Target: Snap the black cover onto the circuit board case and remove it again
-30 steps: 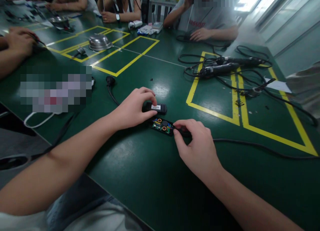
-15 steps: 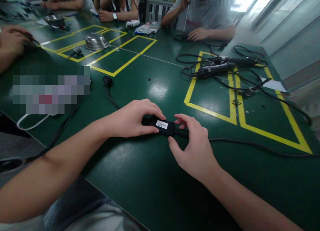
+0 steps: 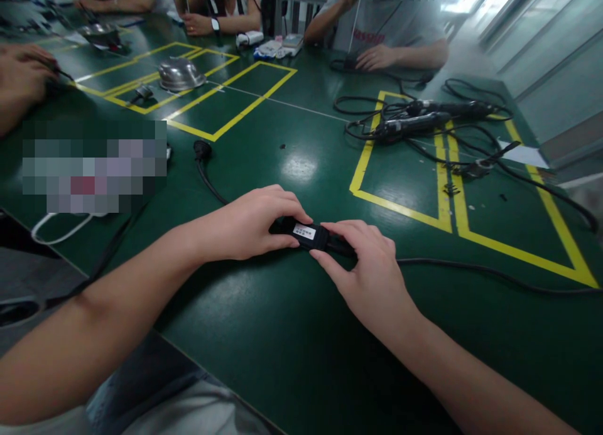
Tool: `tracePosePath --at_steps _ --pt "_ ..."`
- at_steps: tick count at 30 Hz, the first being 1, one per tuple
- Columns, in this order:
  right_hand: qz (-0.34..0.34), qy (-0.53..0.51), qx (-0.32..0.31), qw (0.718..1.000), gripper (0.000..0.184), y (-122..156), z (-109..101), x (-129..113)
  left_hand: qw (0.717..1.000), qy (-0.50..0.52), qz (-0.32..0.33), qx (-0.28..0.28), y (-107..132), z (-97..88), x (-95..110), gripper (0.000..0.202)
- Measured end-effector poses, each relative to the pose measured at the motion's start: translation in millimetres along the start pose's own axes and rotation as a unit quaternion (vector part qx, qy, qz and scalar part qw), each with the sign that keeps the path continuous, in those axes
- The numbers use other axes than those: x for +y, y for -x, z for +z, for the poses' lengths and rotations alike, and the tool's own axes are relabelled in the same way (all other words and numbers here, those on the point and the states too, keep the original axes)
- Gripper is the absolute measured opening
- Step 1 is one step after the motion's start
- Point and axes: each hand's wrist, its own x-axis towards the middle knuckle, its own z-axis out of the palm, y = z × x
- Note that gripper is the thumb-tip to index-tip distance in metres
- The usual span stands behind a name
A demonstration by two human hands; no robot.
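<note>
A small black adapter box (image 3: pixel 306 234) with a white label lies on the green table (image 3: pixel 282 334) in front of me. My left hand (image 3: pixel 254 225) curls over its left end, fingers pressed on the casing. My right hand (image 3: pixel 370 272) grips its right end, where a black cable (image 3: pixel 471 270) leaves toward the right. The lid covers the box, so nothing inside shows.
Yellow tape boxes mark the table. Two black power tools (image 3: pixel 414 122) lie in tangled cords at the right, a metal dome (image 3: pixel 178 75) at the back left, a black plug (image 3: pixel 202 150) near my left hand. Other people's hands rest along the far and left edges.
A second ago the case lay open with its circuit board showing and my left hand held the lid apart. The lid now sits on the base and both hands press on it.
</note>
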Motion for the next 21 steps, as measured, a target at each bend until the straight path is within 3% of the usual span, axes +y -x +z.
tracePosePath --at_steps 6,10,14,17,21 --pt "0.006 -0.001 -0.009 1.0 0.026 -1 -1 -1 1.0 0.003 -0.009 -0.006 0 -1.5 2 0.023" --pt "0.009 0.004 -0.006 1.0 0.031 -1 1 -2 0.997 0.065 -0.03 -0.002 0 -3.4 0 0.026" --pt "0.021 -0.013 0.014 1.0 0.045 1 3 -1 0.986 0.141 -0.07 0.059 -2 -0.3 -10 0.028" --pt "0.021 -0.02 0.022 0.999 0.036 1 4 -2 0.984 0.053 -0.117 0.126 -5 5.2 -21 0.022" --pt "0.011 -0.015 0.012 1.0 0.012 0 3 -4 0.985 -0.064 -0.123 0.102 -6 6.9 -27 0.015"
